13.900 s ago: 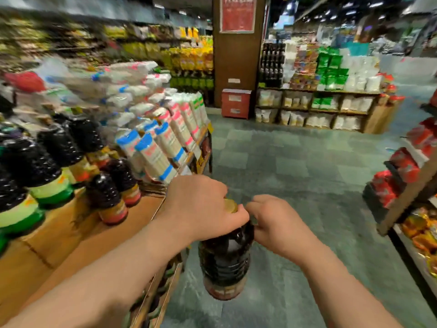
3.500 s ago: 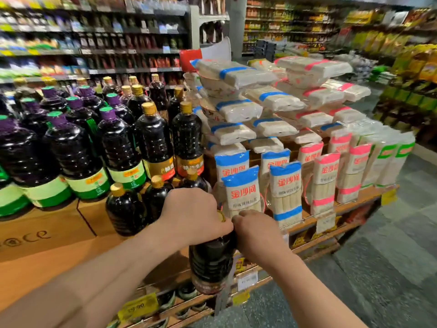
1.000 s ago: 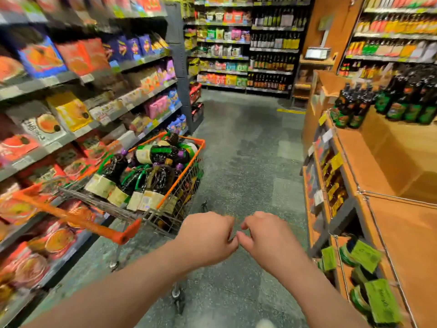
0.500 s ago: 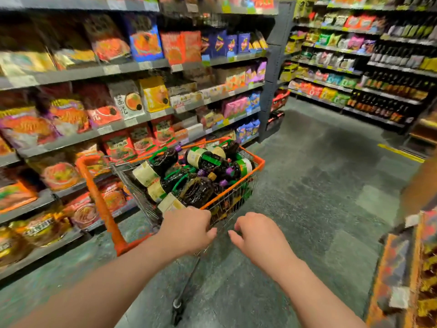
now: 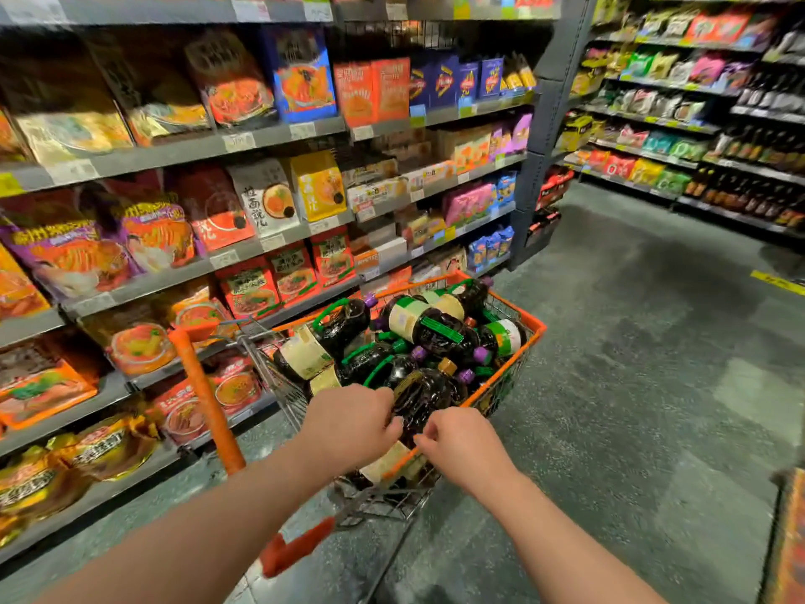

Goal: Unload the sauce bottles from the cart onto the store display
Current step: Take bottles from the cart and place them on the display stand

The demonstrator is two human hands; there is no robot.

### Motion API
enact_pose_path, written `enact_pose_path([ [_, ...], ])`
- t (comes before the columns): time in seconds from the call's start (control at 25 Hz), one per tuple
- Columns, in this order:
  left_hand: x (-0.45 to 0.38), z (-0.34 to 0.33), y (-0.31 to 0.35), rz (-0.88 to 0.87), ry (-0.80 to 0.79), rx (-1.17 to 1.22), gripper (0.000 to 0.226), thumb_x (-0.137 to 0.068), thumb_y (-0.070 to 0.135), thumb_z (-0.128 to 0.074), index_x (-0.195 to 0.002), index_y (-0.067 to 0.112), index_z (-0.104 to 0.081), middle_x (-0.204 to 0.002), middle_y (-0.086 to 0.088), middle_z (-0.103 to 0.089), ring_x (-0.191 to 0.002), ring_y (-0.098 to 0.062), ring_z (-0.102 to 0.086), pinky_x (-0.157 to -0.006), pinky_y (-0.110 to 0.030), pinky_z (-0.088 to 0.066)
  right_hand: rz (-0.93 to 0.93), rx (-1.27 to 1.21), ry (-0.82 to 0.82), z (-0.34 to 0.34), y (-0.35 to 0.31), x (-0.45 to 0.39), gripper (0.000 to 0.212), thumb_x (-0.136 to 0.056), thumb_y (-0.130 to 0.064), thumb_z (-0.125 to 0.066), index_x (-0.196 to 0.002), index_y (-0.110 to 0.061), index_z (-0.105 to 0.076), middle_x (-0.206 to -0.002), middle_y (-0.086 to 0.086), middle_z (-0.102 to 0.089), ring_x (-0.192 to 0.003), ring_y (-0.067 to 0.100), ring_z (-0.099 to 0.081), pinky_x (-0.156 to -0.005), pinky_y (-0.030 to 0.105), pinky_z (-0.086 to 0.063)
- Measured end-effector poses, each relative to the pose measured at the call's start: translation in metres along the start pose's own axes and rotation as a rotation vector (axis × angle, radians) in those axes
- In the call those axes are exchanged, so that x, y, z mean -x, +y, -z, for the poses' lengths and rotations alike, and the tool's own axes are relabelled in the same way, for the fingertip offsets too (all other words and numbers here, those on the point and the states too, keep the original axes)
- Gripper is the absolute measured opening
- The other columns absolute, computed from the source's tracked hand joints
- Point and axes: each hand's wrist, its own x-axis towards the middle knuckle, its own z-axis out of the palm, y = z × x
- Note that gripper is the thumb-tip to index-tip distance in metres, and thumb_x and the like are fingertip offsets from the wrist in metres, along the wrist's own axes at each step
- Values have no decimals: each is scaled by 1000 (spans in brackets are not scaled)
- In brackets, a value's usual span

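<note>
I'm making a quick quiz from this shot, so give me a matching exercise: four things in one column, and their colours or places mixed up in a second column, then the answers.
Things
1. cart
2. cart handle
3. left hand
4. right hand

Descriptions
A. wire basket with an orange rim, full of dark bottles lying on their sides
B. at the near rim of the basket, nearer the open aisle
C. over the near end of the basket, nearer the snack shelves
D. orange bar slanting beside the shelves

Pairs: 1-A, 2-D, 3-C, 4-B
</note>
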Motion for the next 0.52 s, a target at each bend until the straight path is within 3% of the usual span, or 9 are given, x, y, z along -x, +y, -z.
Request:
enact_pose_path([
  [0.2,-26,-3,-65,-102,-23,-32,32,-99,49,-38,-89,19,-47,-65,5,-45,-67,-21,-57,-57,-30,-48,-208,5,18,-38,-24,-74,42,-91,-45,-53,-65,-12,-54,-62,3,-52,-76,27,-65,-56,27,-41],
  [0.4,-43,-12,-93,-168,-64,-58,37,-99,48,-36,-95,15,-52,-65,4,-41,-69,-24,-56,-54,-27,-38,-429,48,3,-58,-21,-119,48,-94,-53,-45,-69,-14,-57,-77,3,-67,-73,25,-66,-54,27,-45],
  [0.52,-53,-16,-102,-163,-89,-13,34,-99,48,-37,-88,17,-43,-69,1,-47,-74,-27,-60,-57,-30,-46,-537,73,-53,-65,-16,-141,58,-92,-64,-37,-67,-14,-54,-76,2,-65,-65,23,-59,-52,26,-45],
])
